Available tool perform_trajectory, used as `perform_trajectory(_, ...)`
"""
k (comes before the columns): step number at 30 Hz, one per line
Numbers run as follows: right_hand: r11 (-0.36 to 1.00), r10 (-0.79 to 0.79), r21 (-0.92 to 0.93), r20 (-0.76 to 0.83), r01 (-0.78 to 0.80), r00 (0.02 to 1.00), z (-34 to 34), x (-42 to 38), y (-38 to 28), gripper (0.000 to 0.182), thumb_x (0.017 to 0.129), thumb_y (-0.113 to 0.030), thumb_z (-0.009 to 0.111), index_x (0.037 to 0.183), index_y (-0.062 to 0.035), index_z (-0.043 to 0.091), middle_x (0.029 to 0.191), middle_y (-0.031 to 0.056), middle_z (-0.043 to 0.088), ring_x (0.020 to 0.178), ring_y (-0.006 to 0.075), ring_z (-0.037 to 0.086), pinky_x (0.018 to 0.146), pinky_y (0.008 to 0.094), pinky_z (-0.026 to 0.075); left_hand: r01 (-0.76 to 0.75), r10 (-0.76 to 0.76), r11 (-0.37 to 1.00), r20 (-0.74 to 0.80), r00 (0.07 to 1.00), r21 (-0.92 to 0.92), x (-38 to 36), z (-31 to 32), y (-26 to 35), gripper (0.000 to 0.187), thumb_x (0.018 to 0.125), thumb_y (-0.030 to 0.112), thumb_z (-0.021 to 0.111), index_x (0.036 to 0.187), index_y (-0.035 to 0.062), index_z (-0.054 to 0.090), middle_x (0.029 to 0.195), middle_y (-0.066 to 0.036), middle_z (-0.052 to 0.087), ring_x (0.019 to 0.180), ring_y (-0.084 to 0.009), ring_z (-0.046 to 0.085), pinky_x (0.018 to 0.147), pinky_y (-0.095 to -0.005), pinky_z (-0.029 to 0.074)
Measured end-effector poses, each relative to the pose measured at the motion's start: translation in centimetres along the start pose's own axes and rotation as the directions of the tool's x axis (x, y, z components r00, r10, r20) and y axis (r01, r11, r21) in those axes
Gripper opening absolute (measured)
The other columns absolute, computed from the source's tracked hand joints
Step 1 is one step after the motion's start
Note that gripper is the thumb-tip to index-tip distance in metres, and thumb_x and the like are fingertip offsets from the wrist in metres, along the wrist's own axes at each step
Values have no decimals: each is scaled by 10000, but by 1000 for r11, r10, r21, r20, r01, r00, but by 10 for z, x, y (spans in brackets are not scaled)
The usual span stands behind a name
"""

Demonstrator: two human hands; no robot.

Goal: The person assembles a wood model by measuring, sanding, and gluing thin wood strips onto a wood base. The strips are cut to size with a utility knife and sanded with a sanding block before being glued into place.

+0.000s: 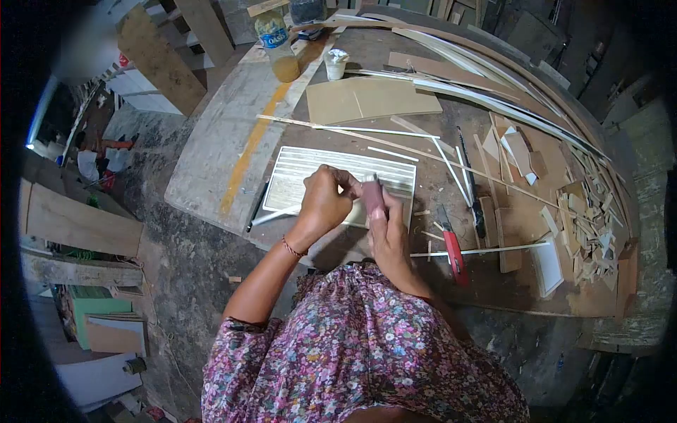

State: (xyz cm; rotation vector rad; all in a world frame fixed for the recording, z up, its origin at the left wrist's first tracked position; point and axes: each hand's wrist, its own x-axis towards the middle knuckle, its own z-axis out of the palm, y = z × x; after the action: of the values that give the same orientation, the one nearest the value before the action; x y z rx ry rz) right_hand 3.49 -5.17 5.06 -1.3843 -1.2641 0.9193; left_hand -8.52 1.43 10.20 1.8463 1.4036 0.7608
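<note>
My left hand [326, 201] is closed in a pinch above the slatted panel, its fingertips near my right hand; whatever it grips is too small or hidden to make out. In my right hand [389, 240] is a reddish-brown folded piece [371, 199] that looks like sandpaper, with a small pale tip showing at its upper end. Beneath both hands lies a white panel with rows of narrow strips [310, 161], partly covered by them. A loose white strip [273, 216] pokes out to the left, below the panel's corner.
A red utility knife [453, 250] lies right of my hands, beside a dark slim tool [479, 217]. Thin wood strips [451, 169] cross the table, and offcuts [592, 225] pile at right. Behind are a brown board [374, 99], a plastic bottle [283, 63] and a white cup [336, 68].
</note>
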Motion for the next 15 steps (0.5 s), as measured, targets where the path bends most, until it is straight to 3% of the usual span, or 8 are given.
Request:
perform_trajectory(4, 999, 10, 46, -34, -9, 999, 0, 2, 3, 315, 901, -206, 343, 1158, -23, 344, 754, 169, 520, 596, 230, 531, 546, 345, 417, -250, 250, 964, 19, 968, 89, -14, 18, -11, 57, 602, -38, 621, 643, 1, 613, 667, -127, 600, 623, -204, 565, 625, -284, 442)
perform_trajectory(7, 995, 25, 96, -5, -25, 1000, -3, 5, -1, 321, 902, -222, 341, 1163, -35, 343, 692, 134, 512, 524, 194, 507, 492, 330, 405, -132, 132, 991, 54, 990, -1, -9, 11, -9, 53, 603, -42, 621, 636, -2, 612, 660, -123, 602, 620, -199, 565, 617, -282, 444)
perform_trajectory(8, 994, 26, 103, 16, -28, 1000, 2, -1, 3, 317, 902, -224, 344, 1160, -40, 341, 651, 111, 498, 493, 168, 487, 462, 311, 393, -100, 101, 994, -15, 995, 36, 0, 7, -11, 57, 604, -50, 613, 636, -4, 613, 645, -126, 601, 617, -191, 564, 613, -279, 445)
perform_trajectory(9, 994, 27, 105, 20, -29, 999, 2, -1, 4, 314, 903, -220, 342, 1159, -38, 340, 647, 107, 494, 491, 162, 484, 458, 307, 392, -47, 46, 998, -22, 999, -39, 3, 0, -9, 55, 606, -52, 612, 641, -9, 613, 632, -134, 597, 619, -191, 569, 617, -282, 446)
perform_trajectory(11, 994, 34, 105, 27, -37, 999, 0, -2, 3, 309, 904, -211, 339, 1157, -34, 339, 638, 98, 487, 487, 150, 478, 450, 299, 390, -201, 205, 975, -29, 978, 91, -1, 7, -7, 39, 612, -42, 613, 639, -15, 610, 634, -134, 598, 621, -188, 576, 621, -281, 448)
perform_trajectory(13, 996, 28, 82, -33, -25, 999, 0, 8, 3, 294, 905, -186, 338, 1152, -27, 344, 746, 148, 527, 590, 199, 530, 534, 319, 421, -261, 266, 956, -26, 964, 135, -10, 19, -12, 23, 621, -31, 610, 640, -18, 609, 629, -125, 600, 626, -182, 581, 611, -279, 449)
perform_trajectory(15, 998, -19, 63, -43, 22, 999, 2, 8, 7, 289, 903, -172, 344, 1150, -24, 344, 817, 179, 539, 666, 234, 556, 598, 341, 433, -131, 131, 991, 9, 991, 28, -2, 14, -12, 46, 609, -41, 614, 651, -24, 604, 652, -131, 597, 636, -184, 583, 608, -286, 455)
